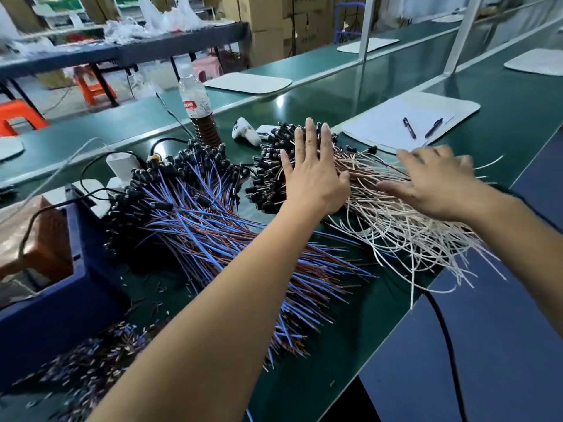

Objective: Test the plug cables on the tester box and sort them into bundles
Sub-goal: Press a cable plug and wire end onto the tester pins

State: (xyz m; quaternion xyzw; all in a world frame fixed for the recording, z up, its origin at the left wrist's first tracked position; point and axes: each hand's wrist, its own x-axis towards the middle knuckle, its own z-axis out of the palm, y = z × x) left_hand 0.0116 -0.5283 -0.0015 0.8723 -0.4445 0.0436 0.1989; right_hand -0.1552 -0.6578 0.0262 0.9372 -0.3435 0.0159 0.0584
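Both hands (313, 175) (438, 184) press flat on the white-wired cable pile (396, 226).

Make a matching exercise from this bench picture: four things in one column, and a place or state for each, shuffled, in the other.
Things:
1. left hand
2. bottle
3. pens
4. blue cables

Places or states:
A. lying on white paper
B. flat on the white cables' plug ends
C. standing upright behind the cable piles
D. piled left of the white cables

Pairs: 1-B, 2-C, 3-A, 4-D
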